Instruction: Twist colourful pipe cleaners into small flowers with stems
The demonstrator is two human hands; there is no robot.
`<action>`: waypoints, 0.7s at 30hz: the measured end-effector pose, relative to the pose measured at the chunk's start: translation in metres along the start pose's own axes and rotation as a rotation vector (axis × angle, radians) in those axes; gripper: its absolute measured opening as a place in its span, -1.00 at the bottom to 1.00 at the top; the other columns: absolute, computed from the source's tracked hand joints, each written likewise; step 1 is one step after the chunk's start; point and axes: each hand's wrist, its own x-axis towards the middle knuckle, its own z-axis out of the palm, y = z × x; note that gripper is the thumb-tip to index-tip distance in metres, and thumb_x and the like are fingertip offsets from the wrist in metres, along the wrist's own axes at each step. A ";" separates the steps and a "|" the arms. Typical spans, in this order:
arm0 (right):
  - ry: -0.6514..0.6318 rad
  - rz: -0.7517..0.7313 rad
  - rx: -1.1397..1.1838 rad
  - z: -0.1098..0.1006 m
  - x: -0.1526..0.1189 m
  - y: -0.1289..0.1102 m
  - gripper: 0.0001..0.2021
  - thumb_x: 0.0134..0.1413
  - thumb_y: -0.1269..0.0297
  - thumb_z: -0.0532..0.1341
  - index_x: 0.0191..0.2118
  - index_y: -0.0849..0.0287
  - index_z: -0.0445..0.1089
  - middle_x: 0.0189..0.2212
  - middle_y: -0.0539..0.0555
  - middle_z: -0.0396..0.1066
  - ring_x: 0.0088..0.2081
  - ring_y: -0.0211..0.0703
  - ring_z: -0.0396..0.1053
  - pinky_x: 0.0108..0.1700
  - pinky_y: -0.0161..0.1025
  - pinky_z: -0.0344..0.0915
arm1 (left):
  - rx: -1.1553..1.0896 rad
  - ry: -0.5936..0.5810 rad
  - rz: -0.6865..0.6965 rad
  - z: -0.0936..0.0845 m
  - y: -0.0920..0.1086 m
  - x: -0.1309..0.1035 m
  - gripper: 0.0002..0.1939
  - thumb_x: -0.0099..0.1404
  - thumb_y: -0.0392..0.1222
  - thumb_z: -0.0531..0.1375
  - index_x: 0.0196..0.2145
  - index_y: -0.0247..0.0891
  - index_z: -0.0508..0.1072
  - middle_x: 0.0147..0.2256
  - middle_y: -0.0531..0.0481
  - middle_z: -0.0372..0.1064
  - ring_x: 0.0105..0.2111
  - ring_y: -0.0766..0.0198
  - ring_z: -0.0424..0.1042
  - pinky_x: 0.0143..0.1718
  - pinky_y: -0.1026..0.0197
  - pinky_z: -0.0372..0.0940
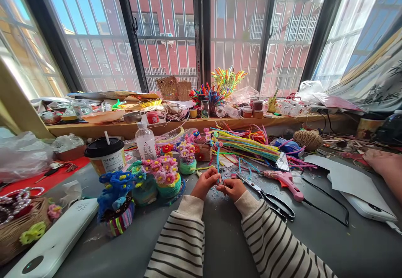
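Observation:
A light blue pipe cleaner (218, 159) stands upright between my hands, with a small fuzzy flower shape near its top. My left hand (204, 183) pinches its lower end. Fingers pressed together, my right hand (235, 189) meets the left at the stem's base; a thin dark strand shows at its fingertips, too small to name. Just to the right lie black-handled scissors (266, 196) and a pink hot glue gun (284, 181). Blue pipe cleaner pieces (245, 167) and small blue scraps are scattered around the fingers.
Left stand pots of fuzzy flowers (168, 179), a blue one (116, 200), a lidded cup (105, 154), a bottle (145, 140) and a white power bank (59, 238). Behind is a pipe cleaner bundle (248, 144). Another person's hand (381, 163) rests at right, near white paper (354, 181).

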 end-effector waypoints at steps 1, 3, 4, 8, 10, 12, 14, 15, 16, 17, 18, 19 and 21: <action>0.005 0.004 0.000 0.000 0.000 0.000 -0.52 -0.26 -0.09 0.09 -0.83 0.21 0.09 -0.85 -0.08 0.07 -0.72 -0.42 -0.07 -0.65 -0.39 -0.10 | 0.006 -0.001 0.000 0.000 0.000 0.000 -0.75 -0.14 -0.13 0.19 -0.56 -0.29 0.18 -0.65 0.15 0.18 -0.64 0.49 0.12 -0.58 0.38 0.00; 0.004 0.014 0.020 0.000 0.000 0.000 -0.51 -0.27 -0.11 0.08 -0.83 0.21 0.08 -0.85 -0.08 0.05 -0.72 -0.43 -0.08 -0.65 -0.39 -0.10 | 0.004 -0.006 0.004 0.002 0.001 -0.001 -0.74 -0.14 -0.13 0.20 -0.56 -0.29 0.18 -0.66 0.15 0.17 -0.64 0.49 0.12 -0.58 0.38 0.00; -0.007 0.019 0.038 0.000 0.000 0.000 -0.51 -0.27 -0.13 0.07 -0.83 0.21 0.08 -0.85 -0.08 0.05 -0.72 -0.42 -0.08 -0.65 -0.39 -0.10 | -0.002 -0.007 0.008 0.002 0.002 -0.001 -0.74 -0.14 -0.12 0.20 -0.55 -0.29 0.18 -0.66 0.16 0.17 -0.64 0.49 0.11 -0.58 0.37 0.00; -0.135 -0.008 0.133 -0.004 0.000 -0.003 -0.44 -0.27 -0.24 -0.06 -0.78 0.23 0.15 -0.82 -0.06 0.07 -0.71 -0.41 -0.02 -0.64 -0.39 -0.07 | -0.013 -0.009 0.019 0.004 0.004 -0.002 -0.72 -0.15 -0.11 0.21 -0.52 -0.30 0.20 -0.68 0.17 0.14 -0.65 0.49 0.10 -0.57 0.36 -0.01; -0.172 -0.033 0.166 -0.006 0.000 -0.003 -0.40 -0.25 -0.27 -0.13 -0.75 0.24 0.20 -0.81 -0.06 0.07 -0.71 -0.40 0.00 -0.64 -0.39 -0.05 | 0.008 -0.032 0.008 0.003 0.004 -0.002 -0.72 -0.16 -0.11 0.21 -0.54 -0.31 0.20 -0.68 0.17 0.14 -0.65 0.49 0.09 -0.57 0.35 -0.01; -0.178 -0.043 0.181 -0.007 0.000 -0.002 -0.39 -0.23 -0.27 -0.15 -0.73 0.24 0.23 -0.81 -0.06 0.08 -0.71 -0.40 0.01 -0.63 -0.39 -0.03 | 0.025 -0.059 -0.005 0.003 0.004 -0.002 -0.72 -0.16 -0.11 0.21 -0.57 -0.31 0.20 -0.69 0.17 0.14 -0.65 0.48 0.09 -0.57 0.35 -0.02; -0.179 -0.043 0.187 -0.006 0.001 0.000 -0.40 -0.24 -0.26 -0.12 -0.73 0.24 0.23 -0.79 -0.04 0.13 -0.69 -0.38 0.06 -0.62 -0.39 0.00 | 0.024 -0.073 -0.004 0.002 0.003 -0.002 -0.73 -0.14 -0.11 0.20 -0.60 -0.31 0.19 -0.69 0.17 0.14 -0.65 0.49 0.08 -0.58 0.35 -0.02; -0.167 -0.039 0.191 -0.005 0.002 0.002 -0.41 -0.25 -0.25 -0.10 -0.73 0.25 0.24 -0.77 -0.03 0.15 -0.68 -0.37 0.08 -0.61 -0.39 0.01 | 0.022 -0.074 0.000 0.003 0.003 -0.002 -0.74 -0.14 -0.11 0.20 -0.61 -0.30 0.19 -0.69 0.17 0.13 -0.66 0.49 0.07 -0.58 0.35 -0.02; -0.150 -0.033 0.194 -0.004 0.002 0.004 -0.42 -0.26 -0.25 -0.08 -0.73 0.25 0.24 -0.76 -0.02 0.16 -0.67 -0.37 0.09 -0.60 -0.39 0.02 | 0.023 -0.073 0.006 0.003 0.003 -0.002 -0.74 -0.13 -0.11 0.20 -0.62 -0.30 0.18 -0.69 0.17 0.13 -0.66 0.49 0.07 -0.58 0.35 -0.02; -0.129 -0.027 0.192 -0.003 0.003 0.006 -0.43 -0.27 -0.24 -0.06 -0.72 0.25 0.24 -0.76 -0.02 0.16 -0.67 -0.37 0.09 -0.60 -0.38 0.03 | 0.027 -0.072 0.011 0.003 0.004 -0.002 -0.73 -0.13 -0.10 0.20 -0.63 -0.31 0.18 -0.69 0.17 0.13 -0.66 0.49 0.06 -0.57 0.35 -0.02; -0.109 -0.021 0.184 -0.002 0.003 0.008 -0.44 -0.27 -0.23 -0.04 -0.72 0.25 0.24 -0.77 -0.03 0.16 -0.67 -0.37 0.08 -0.60 -0.38 0.04 | 0.032 -0.066 0.017 0.003 0.004 -0.003 -0.73 -0.13 -0.10 0.20 -0.63 -0.31 0.18 -0.69 0.17 0.12 -0.65 0.49 0.06 -0.57 0.35 -0.02; -0.092 -0.016 0.171 -0.001 0.003 0.009 -0.45 -0.26 -0.22 -0.03 -0.72 0.25 0.24 -0.78 -0.04 0.15 -0.68 -0.37 0.07 -0.60 -0.39 0.04 | 0.036 -0.058 0.021 0.004 0.005 -0.003 -0.73 -0.13 -0.09 0.19 -0.62 -0.31 0.18 -0.69 0.17 0.12 -0.65 0.49 0.06 -0.57 0.35 -0.02; -0.071 -0.011 0.135 0.000 0.003 0.009 -0.49 -0.24 -0.18 0.01 -0.74 0.24 0.23 -0.80 -0.05 0.13 -0.69 -0.38 0.05 -0.61 -0.39 0.02 | 0.040 -0.052 0.017 0.003 0.005 -0.003 -0.72 -0.13 -0.09 0.20 -0.61 -0.31 0.18 -0.68 0.16 0.13 -0.65 0.49 0.07 -0.56 0.35 -0.01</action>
